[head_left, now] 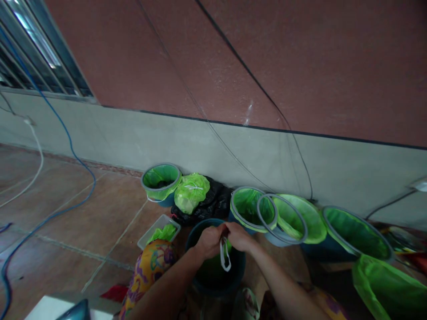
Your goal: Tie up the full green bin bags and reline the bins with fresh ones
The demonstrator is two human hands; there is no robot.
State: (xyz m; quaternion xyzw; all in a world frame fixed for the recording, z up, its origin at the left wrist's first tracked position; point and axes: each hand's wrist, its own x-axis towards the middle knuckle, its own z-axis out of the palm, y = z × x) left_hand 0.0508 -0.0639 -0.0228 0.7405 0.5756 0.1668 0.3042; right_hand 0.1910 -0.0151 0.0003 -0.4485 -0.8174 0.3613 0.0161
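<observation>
Green plastic bag liner [208,266] fills a dark blue bucket [215,260] standing on the tiled floor [100,222], near the bottom centre of the view. Both bare hands meet above its far rim. Left hand [209,241] and right hand [239,237] are each pinched shut on a white plastic tie [225,255], whose loop hangs down between them over the liner.

Beyond the bucket, along the foot of a grey and red-brown wall [233,89], stands a row of similar green-lined buckets: one far left [161,183], then three to the right [253,208], [293,220], [353,238]. Between them lie a knotted green bag [191,192] resting on a black bag [216,202]. Just left of the hands, a white tray [147,239] holds more green plastic. A blue cable [60,133] and a white cable [33,164] trail across the floor at far left.
</observation>
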